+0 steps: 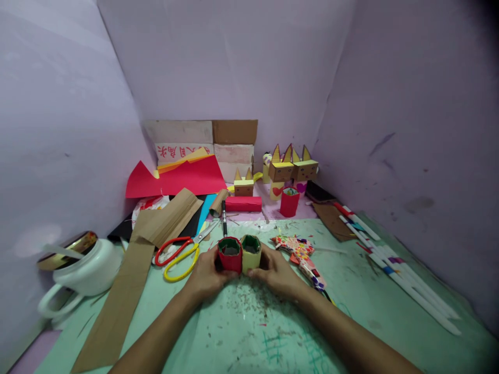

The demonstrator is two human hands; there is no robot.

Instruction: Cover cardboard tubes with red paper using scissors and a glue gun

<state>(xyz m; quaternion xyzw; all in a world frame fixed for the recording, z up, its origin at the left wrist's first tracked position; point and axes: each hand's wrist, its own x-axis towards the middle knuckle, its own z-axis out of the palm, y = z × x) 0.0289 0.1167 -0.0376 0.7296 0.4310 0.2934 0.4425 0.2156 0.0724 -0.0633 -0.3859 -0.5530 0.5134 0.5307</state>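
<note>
My left hand (208, 272) is closed round a red paper tube (230, 257) with a green inside. In my right hand (278, 270) is a pale yellow paper tube (251, 257), also green inside. Both tubes stand upright side by side at the middle of the table, their walls touching or nearly so. Scissors (183, 254) with one red and one yellow handle lie just left of my left hand. To the right of my right hand rests a glue gun (298, 252) covered in a colourful pattern.
Cardboard strips (120, 306), a white mug (88, 272) and red paper (183, 176) are at left. Behind stand cardboard cat figures (281, 171), a red cup (289, 202) and a red roll (244, 203). White-barrelled pens (401, 275) lie right. Scraps litter the green sheet (218, 337).
</note>
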